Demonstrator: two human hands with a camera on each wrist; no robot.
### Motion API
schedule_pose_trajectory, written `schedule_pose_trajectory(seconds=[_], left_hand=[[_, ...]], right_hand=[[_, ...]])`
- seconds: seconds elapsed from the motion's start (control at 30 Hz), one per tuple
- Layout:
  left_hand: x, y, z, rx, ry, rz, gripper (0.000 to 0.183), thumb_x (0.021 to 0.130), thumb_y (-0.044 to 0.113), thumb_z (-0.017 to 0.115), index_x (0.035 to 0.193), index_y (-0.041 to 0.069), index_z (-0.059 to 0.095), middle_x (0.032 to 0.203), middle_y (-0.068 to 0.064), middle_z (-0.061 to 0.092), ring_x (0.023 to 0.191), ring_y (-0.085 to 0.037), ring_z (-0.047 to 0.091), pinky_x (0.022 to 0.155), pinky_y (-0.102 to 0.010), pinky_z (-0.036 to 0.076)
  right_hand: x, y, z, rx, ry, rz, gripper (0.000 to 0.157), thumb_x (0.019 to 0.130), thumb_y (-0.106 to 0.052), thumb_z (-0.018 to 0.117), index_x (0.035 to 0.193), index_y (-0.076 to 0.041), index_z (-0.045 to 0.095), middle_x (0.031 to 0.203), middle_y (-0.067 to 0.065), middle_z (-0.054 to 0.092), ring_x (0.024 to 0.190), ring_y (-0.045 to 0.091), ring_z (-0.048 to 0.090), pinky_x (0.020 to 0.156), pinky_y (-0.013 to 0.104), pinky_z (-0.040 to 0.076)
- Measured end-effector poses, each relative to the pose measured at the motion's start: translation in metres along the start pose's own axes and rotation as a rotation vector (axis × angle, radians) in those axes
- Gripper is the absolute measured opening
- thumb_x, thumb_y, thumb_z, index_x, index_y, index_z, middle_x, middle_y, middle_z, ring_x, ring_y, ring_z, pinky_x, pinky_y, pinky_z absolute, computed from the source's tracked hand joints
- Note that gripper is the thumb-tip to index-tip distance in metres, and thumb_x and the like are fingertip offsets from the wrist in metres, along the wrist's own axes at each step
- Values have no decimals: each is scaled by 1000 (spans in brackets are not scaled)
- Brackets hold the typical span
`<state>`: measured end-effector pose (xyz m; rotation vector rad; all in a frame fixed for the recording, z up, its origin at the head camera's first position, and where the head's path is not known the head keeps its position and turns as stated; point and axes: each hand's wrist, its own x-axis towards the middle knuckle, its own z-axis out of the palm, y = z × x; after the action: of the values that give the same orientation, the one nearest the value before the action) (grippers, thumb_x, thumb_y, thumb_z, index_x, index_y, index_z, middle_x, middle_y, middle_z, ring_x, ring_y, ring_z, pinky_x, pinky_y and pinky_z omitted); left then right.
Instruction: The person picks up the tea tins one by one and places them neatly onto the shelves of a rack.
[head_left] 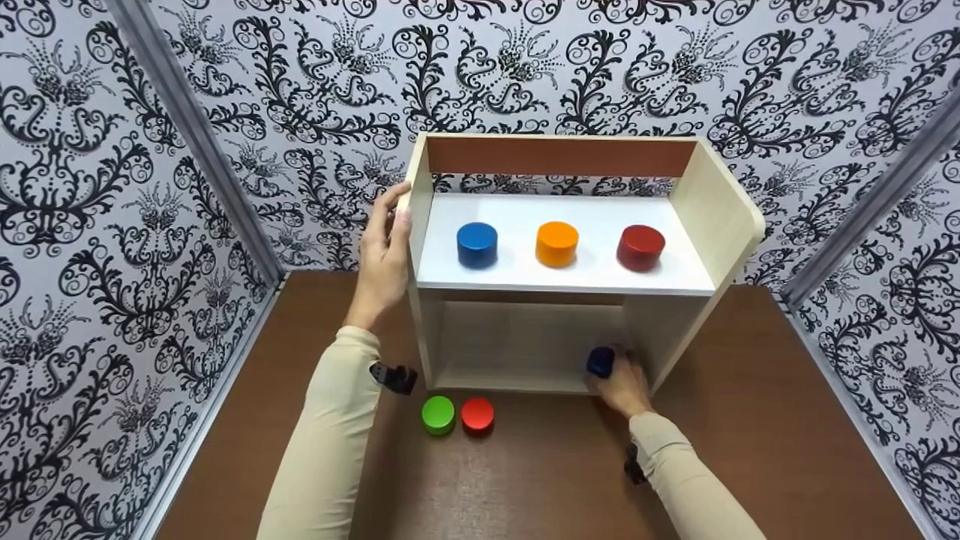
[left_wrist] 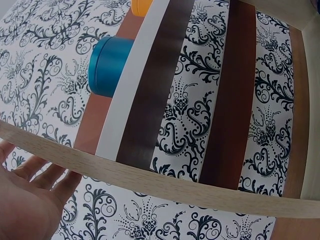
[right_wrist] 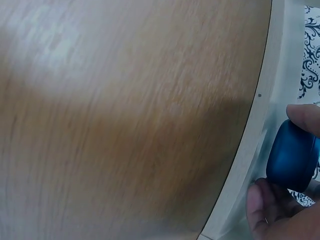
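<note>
My right hand (head_left: 624, 381) grips a dark blue cylinder (right_wrist: 292, 156) inside the lower compartment of a small wooden shelf (head_left: 566, 286), close to its right side wall. In the right wrist view the thumb and fingers hold the cylinder's sides. My left hand (head_left: 385, 251) rests against the outside of the shelf's left side panel, its fingertips at the panel's edge. On the white upper board stand a blue cylinder (head_left: 477, 245), an orange cylinder (head_left: 556, 244) and a dark red cylinder (head_left: 640, 248), spaced in a row.
On the brown table (head_left: 547, 480), before the shelf's left front, a green cylinder (head_left: 438, 415) and a bright red cylinder (head_left: 478, 416) stand side by side. Patterned walls (head_left: 315, 90) enclose the table at the back and both sides.
</note>
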<state>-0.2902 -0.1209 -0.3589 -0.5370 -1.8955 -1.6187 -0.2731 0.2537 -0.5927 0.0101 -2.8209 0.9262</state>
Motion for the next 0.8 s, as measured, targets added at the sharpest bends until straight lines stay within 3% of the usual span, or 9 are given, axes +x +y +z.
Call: schedule_pose_trajectory(seconds=[0.27, 0.5, 0.6, 0.8], left_hand=[[0, -1, 0, 15, 2, 13, 38, 107, 16, 43, 142, 3, 50, 93, -7, 48, 78, -15, 44, 69, -28, 40], [0, 1, 1, -19, -7, 5, 39, 107, 14, 42, 143, 3, 49, 102, -16, 52, 90, -24, 50, 78, -31, 45], [0, 1, 1, -15, -8, -3, 38, 107, 14, 42, 143, 3, 49, 98, -16, 50, 87, -26, 49, 75, -31, 45], [0, -1, 0, -28, -9, -2, 39, 107, 14, 42, 143, 2, 48, 111, -24, 55, 95, -32, 55, 79, -35, 49]], right_hand=[[0, 0, 0, -45, -33, 20, 64, 84, -18, 78, 132, 14, 50, 117, 39, 56, 106, 58, 59, 91, 65, 48], [-1, 1, 0, -59, -57, 55, 59, 85, -21, 74, 126, 17, 55, 125, 39, 52, 116, 60, 50, 96, 68, 43], [-1, 2, 1, -60, -50, 54, 59, 85, -21, 76, 124, 17, 56, 125, 39, 52, 115, 60, 50, 96, 68, 43], [-2, 3, 2, -51, -48, 56, 67, 84, -22, 78, 130, 19, 50, 130, 41, 47, 119, 62, 46, 100, 68, 40]])
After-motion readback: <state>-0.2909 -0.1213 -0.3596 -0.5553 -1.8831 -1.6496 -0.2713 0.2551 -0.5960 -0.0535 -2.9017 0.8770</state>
